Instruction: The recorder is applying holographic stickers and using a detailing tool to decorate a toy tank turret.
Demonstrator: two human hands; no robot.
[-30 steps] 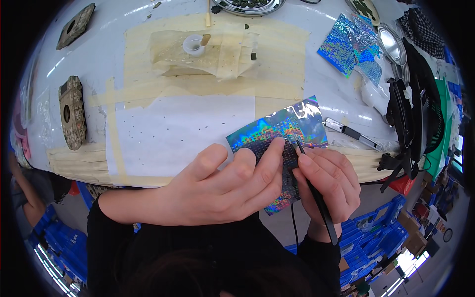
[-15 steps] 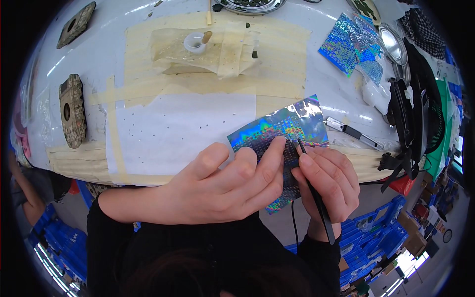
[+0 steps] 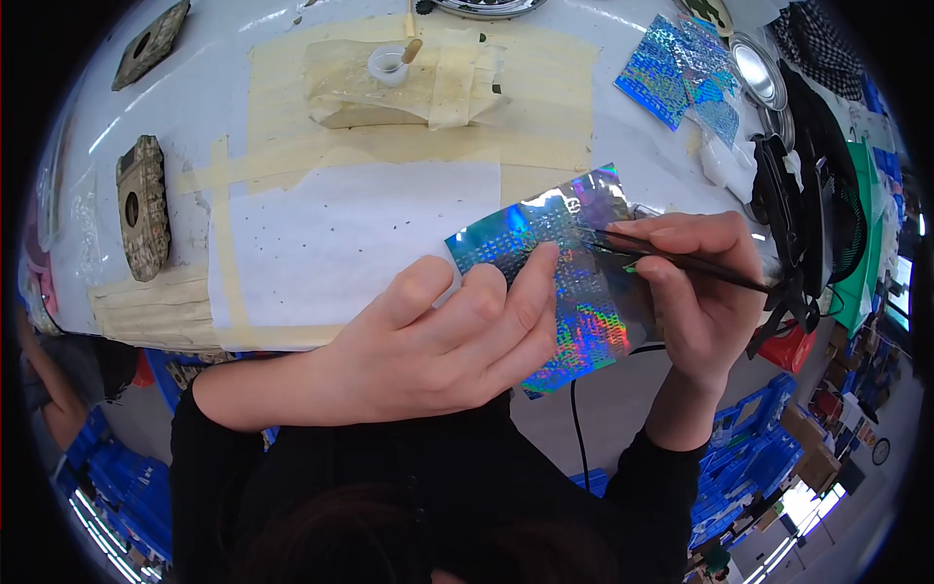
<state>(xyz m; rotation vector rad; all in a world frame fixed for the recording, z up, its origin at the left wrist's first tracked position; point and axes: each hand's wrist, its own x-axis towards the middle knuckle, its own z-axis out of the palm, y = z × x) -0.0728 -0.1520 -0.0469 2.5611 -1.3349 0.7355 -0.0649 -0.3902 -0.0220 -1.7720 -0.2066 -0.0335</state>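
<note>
A shiny holographic sheet (image 3: 584, 355), covered in rows of small cut shapes, lies tilted across the table's front edge. My left hand (image 3: 457, 341) grips it, with fingertips on its face and the thumb hidden. Black tweezers (image 3: 700, 263) are pinched in my right hand (image 3: 710, 282), their tips at the upper right part of the sheet. Whether the tips hold a piece is too small to tell. Left of the sheet, white paper (image 3: 331, 282) carries several tiny dark specks.
A small white cup (image 3: 387, 68) with a wooden stick stands on a taped pad. Two camouflage model hulls (image 3: 144, 209) sit at left. More holographic sheets (image 3: 652, 78), a round metal tin (image 3: 759, 73) and a black bag (image 3: 827, 185) lie at right.
My right hand has moved right and up, and the tweezers now lie closer to level. The sheet and left hand appear slightly higher in view; my left hand's grip looks the same.
</note>
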